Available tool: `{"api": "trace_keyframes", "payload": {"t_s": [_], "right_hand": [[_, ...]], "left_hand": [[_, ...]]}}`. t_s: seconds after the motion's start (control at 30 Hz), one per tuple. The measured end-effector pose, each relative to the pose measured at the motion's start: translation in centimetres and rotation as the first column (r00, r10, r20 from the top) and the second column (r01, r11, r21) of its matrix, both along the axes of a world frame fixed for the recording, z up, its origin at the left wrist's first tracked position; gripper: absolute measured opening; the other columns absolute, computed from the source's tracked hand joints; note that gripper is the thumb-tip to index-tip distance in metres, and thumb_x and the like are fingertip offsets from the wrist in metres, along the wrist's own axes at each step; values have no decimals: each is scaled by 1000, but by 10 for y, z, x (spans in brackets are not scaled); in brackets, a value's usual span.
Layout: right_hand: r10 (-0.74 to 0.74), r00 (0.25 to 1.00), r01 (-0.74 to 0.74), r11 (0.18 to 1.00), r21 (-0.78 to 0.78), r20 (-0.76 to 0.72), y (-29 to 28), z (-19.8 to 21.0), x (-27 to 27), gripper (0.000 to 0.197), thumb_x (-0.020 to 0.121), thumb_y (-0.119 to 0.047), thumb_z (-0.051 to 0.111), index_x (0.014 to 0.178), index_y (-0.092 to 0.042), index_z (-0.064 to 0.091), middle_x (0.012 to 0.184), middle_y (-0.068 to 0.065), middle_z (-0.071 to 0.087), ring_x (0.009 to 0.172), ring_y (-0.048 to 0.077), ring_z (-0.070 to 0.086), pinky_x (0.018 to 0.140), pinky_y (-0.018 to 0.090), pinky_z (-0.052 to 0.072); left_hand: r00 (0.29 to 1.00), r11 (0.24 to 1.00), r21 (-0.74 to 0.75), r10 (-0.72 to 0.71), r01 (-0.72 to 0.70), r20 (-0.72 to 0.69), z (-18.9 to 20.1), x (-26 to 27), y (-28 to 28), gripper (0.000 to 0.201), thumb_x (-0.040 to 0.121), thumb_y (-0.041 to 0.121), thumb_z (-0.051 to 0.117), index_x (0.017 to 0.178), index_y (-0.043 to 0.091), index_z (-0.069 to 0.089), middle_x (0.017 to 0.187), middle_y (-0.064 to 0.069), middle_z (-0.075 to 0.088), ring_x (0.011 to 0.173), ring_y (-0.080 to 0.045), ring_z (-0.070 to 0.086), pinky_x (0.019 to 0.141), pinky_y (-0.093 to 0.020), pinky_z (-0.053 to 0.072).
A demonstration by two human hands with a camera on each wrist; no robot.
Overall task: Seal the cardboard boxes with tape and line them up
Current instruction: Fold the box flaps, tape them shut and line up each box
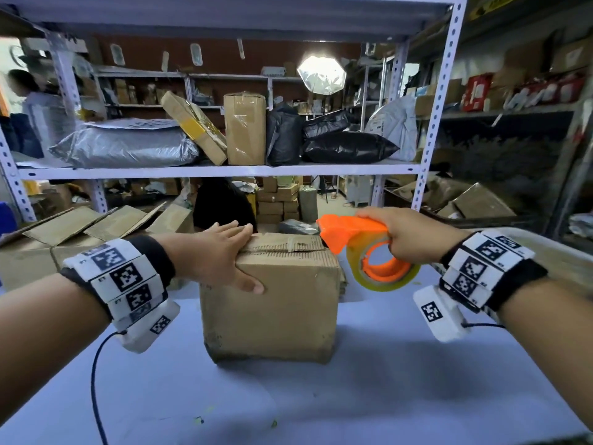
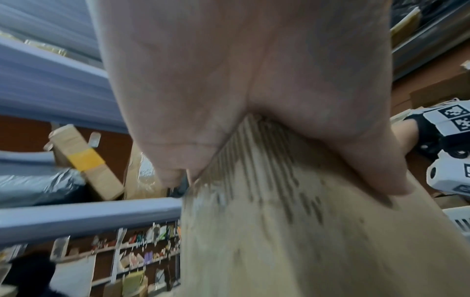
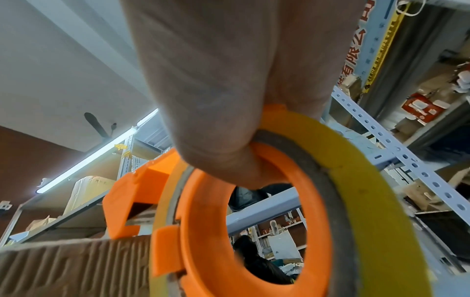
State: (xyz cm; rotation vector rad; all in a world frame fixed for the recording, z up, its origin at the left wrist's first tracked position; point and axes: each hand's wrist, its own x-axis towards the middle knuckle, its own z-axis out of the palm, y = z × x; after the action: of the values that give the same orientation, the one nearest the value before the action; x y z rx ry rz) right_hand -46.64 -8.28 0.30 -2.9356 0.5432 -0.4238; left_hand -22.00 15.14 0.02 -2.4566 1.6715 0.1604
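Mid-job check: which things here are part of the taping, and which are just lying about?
In the job:
cardboard box, left hand pressing its top
tape dispenser, gripped by right hand

Lying about:
flattened cardboard on the left
parcels and black bags on the shelf

- The head view looks forward and down from above the cardboard box [image 1: 269,303], standing near it; both forearms reach in toward the box from the lower corners.
- The left wrist view sits very close under the left hand [image 2: 229,84], looking along the palm onto the box's top edge, shelving behind the box.
- The right wrist view looks up along the right hand [image 3: 229,90], very near the tape dispenser [image 3: 254,221], with the box's corrugated edge at lower left.
- All three share the box.
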Motion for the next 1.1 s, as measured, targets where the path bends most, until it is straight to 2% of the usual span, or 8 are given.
{"api": "trace_keyframes", "payload": {"t_s": [0.23, 0.43, 0.6, 0.7, 0.8, 0.87, 1.0, 1.1], "right_hand": [[-20, 995, 12, 997, 75, 98, -6, -13, 4, 74, 76, 16, 48, 135, -29, 53, 121, 4, 64, 108, 26, 59, 91, 45, 51], [-10, 994, 1, 997, 80, 110, -6, -6, -4, 70, 77, 13, 48, 129, -34, 56, 110, -5, 66, 100, 20, 61, 85, 41, 53], [-31, 990, 21, 997, 71, 137, -1, 5, -10, 68, 76, 8, 47, 120, -44, 56, 98, -5, 67, 88, 21, 64, 76, 49, 55], [-62, 991, 45, 988, 147, 115, 3, -15, -21, 70, 77, 10, 49, 129, -38, 52, 100, -6, 66, 89, 15, 63, 74, 42, 55], [-86, 984, 51, 976, 212, 156, 7, -41, -26, 70, 79, 11, 54, 132, -35, 48, 98, -12, 62, 87, 6, 59, 64, 28, 46], [-82, 982, 46, 978, 201, 171, 5, -46, -28, 70, 79, 11, 54, 132, -33, 48, 100, -14, 59, 90, 4, 58, 66, 25, 44], [-132, 981, 97, 968, 233, 141, -7, -52, -48, 74, 77, 14, 50, 132, -35, 48, 109, -5, 63, 101, 20, 61, 83, 42, 52], [-151, 982, 121, 963, 240, 111, -7, -66, -57, 75, 77, 15, 51, 138, -29, 46, 117, -2, 61, 107, 23, 60, 86, 38, 49]], "left_hand": [[996, 997, 23, -79, 78, 40, 1, -25, -26, 127, 78, 76, 63, 159, 18, -16, 169, 0, -12, 154, -19, -14, 124, -43, -8], [997, 997, -28, -78, 78, -23, -5, -28, -30, 134, 58, 91, 41, 160, 24, -14, 168, 5, -15, 153, -14, -17, 125, -45, -8], [996, 996, -31, -88, 87, -31, -5, -27, -29, 127, 68, 87, 49, 159, 26, -15, 168, 7, -16, 153, -13, -19, 125, -44, -9], [994, 995, -21, -103, 103, -25, -5, -27, -30, 126, 68, 86, 50, 160, 26, -14, 168, 7, -16, 152, -12, -19, 125, -45, -10], [993, 993, -25, -112, 111, -29, -6, -26, -30, 129, 64, 87, 48, 160, 26, -13, 168, 7, -16, 153, -12, -18, 125, -45, -10], [993, 993, -28, -113, 112, -37, -5, -26, -30, 131, 60, 88, 46, 160, 26, -13, 168, 7, -15, 153, -12, -17, 125, -44, -10], [992, 993, -32, -115, 113, -50, -6, -24, -30, 131, 60, 88, 47, 160, 28, -12, 168, 8, -13, 153, -12, -16, 125, -43, -9], [993, 993, -42, -111, 109, -47, -6, -21, -28, 130, 60, 87, 47, 160, 28, -12, 169, 8, -12, 153, -11, -14, 125, -41, -9]]}}
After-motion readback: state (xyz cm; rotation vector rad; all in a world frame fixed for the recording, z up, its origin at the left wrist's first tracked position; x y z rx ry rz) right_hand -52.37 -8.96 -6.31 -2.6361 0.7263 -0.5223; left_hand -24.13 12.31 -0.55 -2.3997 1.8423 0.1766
